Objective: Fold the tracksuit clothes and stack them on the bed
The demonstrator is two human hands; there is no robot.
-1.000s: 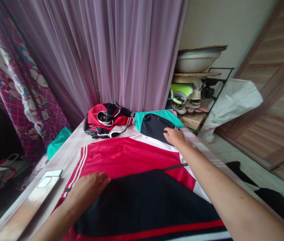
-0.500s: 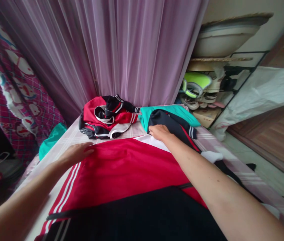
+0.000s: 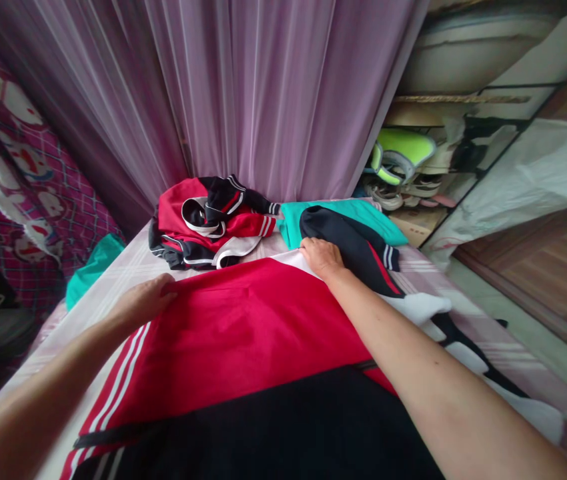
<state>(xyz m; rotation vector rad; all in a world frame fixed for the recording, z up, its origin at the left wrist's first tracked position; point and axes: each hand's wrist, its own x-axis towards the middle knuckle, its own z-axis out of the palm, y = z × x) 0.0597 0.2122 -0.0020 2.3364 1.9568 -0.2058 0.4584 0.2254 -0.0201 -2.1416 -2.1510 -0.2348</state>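
Garment: red-and-black garment [image 3: 243,320] spread flat on plaid cloth [image 3: 126,267], between the person and bundle; more of its red panel visible than a second ago.
Bundle: crumpled red-and-black bundle [image 3: 176,203] at far edge, unchanged.
Teal cloth: teal cloth [image 3: 366,217], right of bundle, partly under sleeve.
Sleeve: dark sleeve [image 3: 348,247], striped cuff more exposed.
Right hand: right hand [image 3: 321,258] shifted off sleeve to white far edge; fingers curled, pinch or press can't tell.
Left hand: left hand [image 3: 146,293] moved to far-left corner; grip can't tell.
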